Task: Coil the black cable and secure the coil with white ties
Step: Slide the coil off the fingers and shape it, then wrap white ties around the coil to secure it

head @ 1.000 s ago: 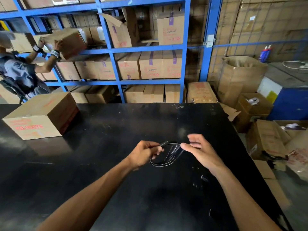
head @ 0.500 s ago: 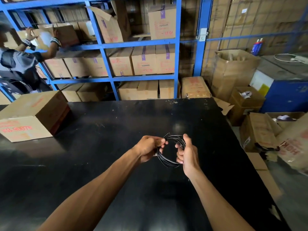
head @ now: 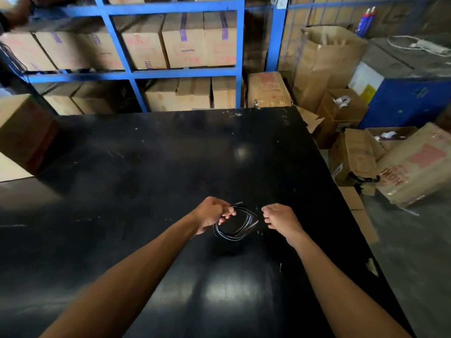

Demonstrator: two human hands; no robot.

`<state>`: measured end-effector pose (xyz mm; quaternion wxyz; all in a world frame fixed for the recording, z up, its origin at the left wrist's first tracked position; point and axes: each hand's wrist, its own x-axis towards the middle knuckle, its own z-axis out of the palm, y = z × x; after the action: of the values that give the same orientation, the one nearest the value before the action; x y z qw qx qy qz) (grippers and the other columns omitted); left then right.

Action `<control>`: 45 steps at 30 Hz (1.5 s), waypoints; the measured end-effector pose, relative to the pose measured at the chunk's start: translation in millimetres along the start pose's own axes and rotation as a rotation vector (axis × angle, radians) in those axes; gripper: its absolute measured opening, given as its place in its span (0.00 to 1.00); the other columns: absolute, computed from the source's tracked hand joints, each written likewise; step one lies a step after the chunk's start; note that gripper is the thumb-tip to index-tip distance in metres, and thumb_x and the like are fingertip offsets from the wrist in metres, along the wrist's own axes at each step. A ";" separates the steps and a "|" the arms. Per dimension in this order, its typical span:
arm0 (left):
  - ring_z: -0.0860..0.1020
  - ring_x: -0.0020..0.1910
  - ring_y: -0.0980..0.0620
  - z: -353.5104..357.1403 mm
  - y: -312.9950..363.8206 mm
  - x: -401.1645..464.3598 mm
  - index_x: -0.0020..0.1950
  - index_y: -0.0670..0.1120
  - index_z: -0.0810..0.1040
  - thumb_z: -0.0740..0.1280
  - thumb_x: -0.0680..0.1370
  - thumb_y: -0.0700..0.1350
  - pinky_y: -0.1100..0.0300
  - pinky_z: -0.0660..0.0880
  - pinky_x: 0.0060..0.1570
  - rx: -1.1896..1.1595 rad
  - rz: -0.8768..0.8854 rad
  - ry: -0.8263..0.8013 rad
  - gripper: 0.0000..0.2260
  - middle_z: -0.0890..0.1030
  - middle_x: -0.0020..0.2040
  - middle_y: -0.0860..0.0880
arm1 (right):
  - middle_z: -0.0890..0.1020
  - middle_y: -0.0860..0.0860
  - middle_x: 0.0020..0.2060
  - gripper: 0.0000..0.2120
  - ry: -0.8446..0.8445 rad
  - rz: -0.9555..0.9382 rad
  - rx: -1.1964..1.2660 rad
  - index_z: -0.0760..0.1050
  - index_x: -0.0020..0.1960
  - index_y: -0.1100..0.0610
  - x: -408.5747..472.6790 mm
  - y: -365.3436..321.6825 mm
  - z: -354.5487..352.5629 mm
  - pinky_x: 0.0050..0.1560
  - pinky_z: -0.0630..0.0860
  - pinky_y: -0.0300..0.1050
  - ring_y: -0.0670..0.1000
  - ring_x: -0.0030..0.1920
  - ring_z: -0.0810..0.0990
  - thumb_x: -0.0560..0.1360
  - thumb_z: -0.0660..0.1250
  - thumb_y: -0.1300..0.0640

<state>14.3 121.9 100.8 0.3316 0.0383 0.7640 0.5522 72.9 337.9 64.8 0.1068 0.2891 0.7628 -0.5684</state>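
Note:
The black cable (head: 235,224) is wound into a small coil of several loops, held just above the black table (head: 170,162). My left hand (head: 212,213) grips the coil's left side, fingers closed around the strands. My right hand (head: 280,219) is a little to the right of the coil, fingers curled, not touching it as far as I can see. Whether it holds anything small is unclear. A few pale specks lie on the table near the coil; I cannot tell whether they are white ties.
A cardboard box (head: 22,135) stands on the table's left edge. Blue shelving (head: 136,74) full of boxes runs along the far side. Opened cartons (head: 353,157) crowd the floor to the right of the table's right edge. A person's arm (head: 14,13) shows top left.
My right hand has let go of the coil and moved slightly right. The coil has tilted flatter in my left hand. The view has tipped down and shifted.

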 end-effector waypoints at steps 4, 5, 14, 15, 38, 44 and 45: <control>0.67 0.27 0.53 1.4 -24.6 19.0 0.42 0.37 0.82 0.66 0.79 0.35 0.64 0.66 0.30 0.002 -0.064 0.036 0.09 0.73 0.31 0.47 | 0.87 0.54 0.40 0.10 0.142 0.141 -0.301 0.84 0.42 0.55 35.4 26.5 -31.0 0.53 0.84 0.56 0.60 0.46 0.87 0.70 0.64 0.53; 0.67 0.27 0.53 1.1 -29.7 23.6 0.42 0.37 0.82 0.66 0.79 0.35 0.63 0.66 0.30 -0.006 -0.076 0.045 0.09 0.73 0.31 0.47 | 0.87 0.55 0.40 0.10 0.152 0.178 -0.356 0.83 0.40 0.55 37.8 30.0 -33.8 0.50 0.84 0.52 0.59 0.43 0.87 0.70 0.64 0.54; 0.67 0.28 0.53 -2.7 -49.1 49.1 0.41 0.37 0.83 0.66 0.80 0.36 0.64 0.66 0.31 -0.038 -0.151 0.031 0.09 0.73 0.30 0.48 | 0.85 0.54 0.54 0.09 0.157 0.106 -0.649 0.84 0.56 0.49 60.7 49.3 2.0 0.54 0.79 0.48 0.59 0.56 0.83 0.76 0.71 0.53; 0.68 0.28 0.54 -3.4 -50.0 49.9 0.41 0.37 0.83 0.66 0.80 0.36 0.64 0.66 0.31 -0.042 -0.157 0.023 0.09 0.73 0.30 0.48 | 0.86 0.55 0.52 0.08 0.170 0.089 -0.619 0.85 0.54 0.49 61.9 47.2 5.0 0.54 0.80 0.49 0.59 0.55 0.84 0.77 0.70 0.55; 0.70 0.29 0.56 -5.7 -11.6 -0.3 0.40 0.45 0.83 0.65 0.79 0.38 0.66 0.67 0.30 0.255 0.011 -0.065 0.11 0.75 0.31 0.52 | 0.87 0.52 0.46 0.06 -0.152 -0.895 -0.615 0.85 0.50 0.59 5.7 -40.6 31.7 0.49 0.82 0.49 0.50 0.46 0.86 0.75 0.72 0.67; 0.75 0.36 0.52 -9.2 1.8 -17.2 0.47 0.39 0.82 0.66 0.80 0.44 0.58 0.72 0.39 0.528 0.105 0.037 0.10 0.80 0.38 0.47 | 0.85 0.49 0.50 0.07 -0.248 -0.844 -0.708 0.74 0.57 0.52 -18.6 -53.7 29.9 0.51 0.81 0.50 0.49 0.51 0.84 0.81 0.64 0.62; 0.76 0.38 0.51 -8.5 4.5 -20.6 0.48 0.39 0.83 0.65 0.81 0.44 0.58 0.73 0.41 0.560 0.124 0.054 0.10 0.81 0.39 0.46 | 0.84 0.49 0.51 0.07 -0.240 -0.825 -0.714 0.72 0.58 0.52 -21.6 -56.2 30.4 0.51 0.81 0.51 0.50 0.51 0.83 0.82 0.63 0.61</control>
<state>24.3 107.9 115.8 0.2533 0.1606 0.8914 0.3397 53.7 292.3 110.6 0.0528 -0.1543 0.9404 -0.2985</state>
